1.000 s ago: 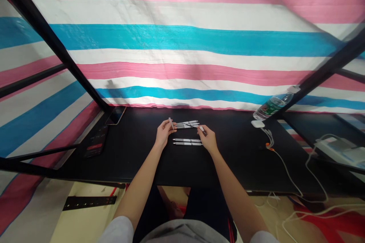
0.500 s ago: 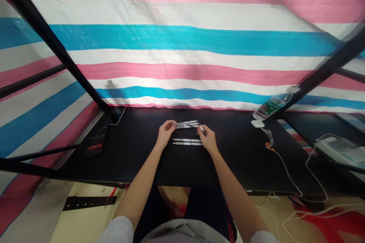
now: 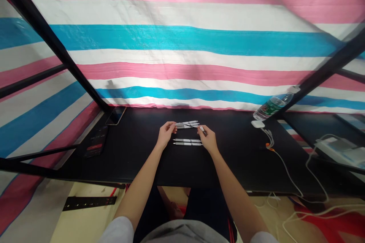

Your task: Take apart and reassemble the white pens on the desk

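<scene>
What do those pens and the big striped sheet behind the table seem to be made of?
The pens look like smooth white plastic, judging by their even sheen, though the small parts are too tiny to tell. The striped sheet looks like woven plastic tarp, with a faint weave, slight gloss and stiff creases.

Both forearms (image 3: 139, 186) are extended forward over the near edge of the table (image 3: 251, 174) and are angled inward toward its middle. The left hand (image 3: 166, 135) and the right hand (image 3: 208, 139) are held low, turned toward each other, with a gap left between them. The fingers (image 3: 171, 125) of each hand are drawn together at the tips.
</scene>
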The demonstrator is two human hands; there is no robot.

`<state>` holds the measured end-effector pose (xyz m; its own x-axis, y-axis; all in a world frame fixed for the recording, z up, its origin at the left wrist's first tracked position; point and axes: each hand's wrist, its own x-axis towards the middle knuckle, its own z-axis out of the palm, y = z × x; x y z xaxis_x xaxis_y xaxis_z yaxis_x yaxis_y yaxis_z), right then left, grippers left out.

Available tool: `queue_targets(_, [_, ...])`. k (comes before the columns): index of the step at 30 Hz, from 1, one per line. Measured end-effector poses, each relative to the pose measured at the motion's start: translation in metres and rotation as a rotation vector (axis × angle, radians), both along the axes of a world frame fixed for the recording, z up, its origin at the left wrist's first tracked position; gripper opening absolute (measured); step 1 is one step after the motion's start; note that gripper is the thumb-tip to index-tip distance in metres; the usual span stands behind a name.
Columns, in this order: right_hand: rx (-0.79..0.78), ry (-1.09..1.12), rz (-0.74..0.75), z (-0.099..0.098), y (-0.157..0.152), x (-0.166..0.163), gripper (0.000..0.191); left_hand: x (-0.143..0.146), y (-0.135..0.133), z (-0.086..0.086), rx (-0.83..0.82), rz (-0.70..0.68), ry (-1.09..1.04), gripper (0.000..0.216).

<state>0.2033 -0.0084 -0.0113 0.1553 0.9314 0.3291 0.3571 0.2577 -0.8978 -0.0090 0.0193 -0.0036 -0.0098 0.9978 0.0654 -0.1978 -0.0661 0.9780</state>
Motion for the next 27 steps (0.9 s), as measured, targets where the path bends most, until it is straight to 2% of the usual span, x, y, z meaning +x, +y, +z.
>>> queue_targets(8, [0.037,0.012,0.026,-0.0020,0.0015,-0.0008,0.027,0.0007,-0.0021,0.0037,-0.021,-0.043,0.039,0.035])
queue_targets(15, [0.073,0.026,0.117,-0.0010,0.0018,-0.0022,0.024,0.0004,-0.0051,0.0024,0.001,-0.184,0.123,0.030])
queue_targets(21, [0.110,-0.048,0.175,0.0002,0.0000,-0.0031,0.022,0.0010,-0.0065,0.0026,0.035,-0.254,0.249,0.028])
queue_targets(27, [0.099,-0.031,0.191,0.0024,-0.0022,-0.0062,0.021,0.0011,-0.0060,0.0009,0.049,-0.253,0.266,0.029])
